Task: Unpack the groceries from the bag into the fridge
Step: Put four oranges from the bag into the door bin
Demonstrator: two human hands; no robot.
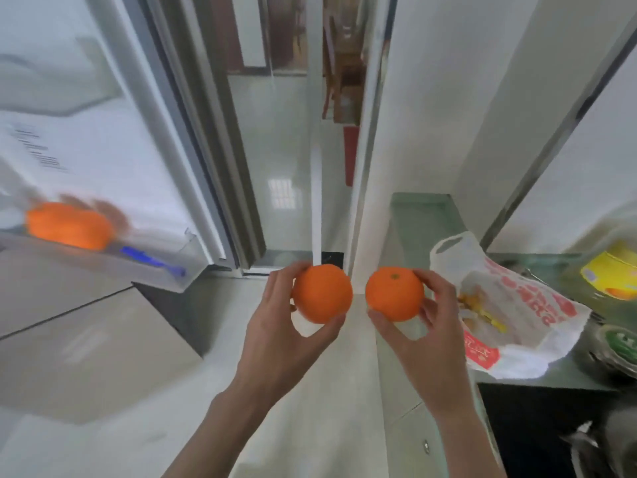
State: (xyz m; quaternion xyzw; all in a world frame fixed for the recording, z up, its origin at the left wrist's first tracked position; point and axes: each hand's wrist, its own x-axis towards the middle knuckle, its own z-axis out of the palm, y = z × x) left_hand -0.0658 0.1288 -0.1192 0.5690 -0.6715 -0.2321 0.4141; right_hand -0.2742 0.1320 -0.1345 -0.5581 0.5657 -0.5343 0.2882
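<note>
Both hands curled round oranges: left hand (286, 326) orange (323, 293) stem hidden, right hand (427, 326) orange (394, 293) stem-end up.

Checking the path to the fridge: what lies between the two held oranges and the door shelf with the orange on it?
Nothing: in the head view only bare floor separates the oranges from the door shelf.

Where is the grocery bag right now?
The bag lies on the green counter at the right of the head view, just beyond the right hand, which holds an orange.
</note>
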